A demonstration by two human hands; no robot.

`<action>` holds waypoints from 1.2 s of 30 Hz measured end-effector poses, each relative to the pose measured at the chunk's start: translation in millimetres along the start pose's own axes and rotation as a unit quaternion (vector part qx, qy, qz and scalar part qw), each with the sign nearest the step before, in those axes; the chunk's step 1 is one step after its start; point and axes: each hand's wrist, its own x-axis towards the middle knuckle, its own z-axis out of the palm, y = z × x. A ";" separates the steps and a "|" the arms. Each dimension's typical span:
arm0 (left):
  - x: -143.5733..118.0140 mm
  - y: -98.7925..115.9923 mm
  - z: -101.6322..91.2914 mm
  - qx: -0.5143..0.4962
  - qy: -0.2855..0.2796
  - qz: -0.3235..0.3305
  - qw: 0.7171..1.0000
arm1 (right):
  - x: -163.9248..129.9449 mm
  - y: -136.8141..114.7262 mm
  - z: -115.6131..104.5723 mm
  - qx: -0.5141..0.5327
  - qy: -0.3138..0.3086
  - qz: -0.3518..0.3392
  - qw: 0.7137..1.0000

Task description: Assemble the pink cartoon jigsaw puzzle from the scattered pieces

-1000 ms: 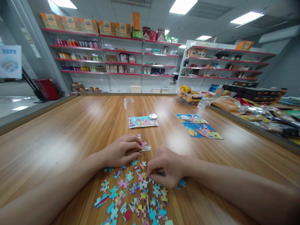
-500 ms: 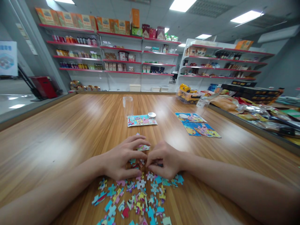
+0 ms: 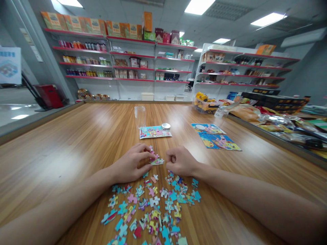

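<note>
wooden table [image 3: 76,143] in shop, shelves behind. left hand [image 3: 131,165] pinches small joined puzzle cluster [image 3: 155,159] at far edge of loose pieces [image 3: 153,207]. right hand [image 3: 180,160] clenched beside it, contents unclear. cluster likely light, thin, easily separated; grip edges flat.

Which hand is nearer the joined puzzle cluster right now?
Left. The left hand touches the joined puzzle cluster with its fingertips; the right hand is fisted just right of it, apart.
</note>
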 end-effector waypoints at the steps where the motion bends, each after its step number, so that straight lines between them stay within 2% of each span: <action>1: 0.2 -0.1 0.2 -0.005 -0.002 0.000 1.000 | 1.2 1.1 -2.3 0.022 -0.036 -0.001 0.999; 3: 0.6 0.1 0.4 -0.009 -0.004 0.002 1.000 | 3.3 3.2 -8.8 0.086 -0.124 -0.011 0.988; 5: 0.6 0.7 0.3 -0.010 -0.009 0.006 1.000 | 4.9 5.0 -16.5 0.153 -0.210 -0.020 0.965; 8: 0.4 1.9 -0.9 -0.004 -0.023 0.013 1.000 | 5.9 6.5 -24.8 0.209 -0.273 -0.031 0.938; 18: -1.4 2.3 -2.7 0.006 -0.056 0.065 0.996 | 2.3 12.9 -14.0 0.146 -0.201 -0.118 0.962; 27: -1.9 -0.1 -2.7 0.022 -0.081 0.047 0.995 | 1.1 12.7 -13.4 0.122 -0.184 -0.142 0.965; 36: -1.6 -0.5 -1.8 0.001 -0.073 0.047 0.996 | -0.9 12.6 -12.4 0.107 -0.176 -0.142 0.968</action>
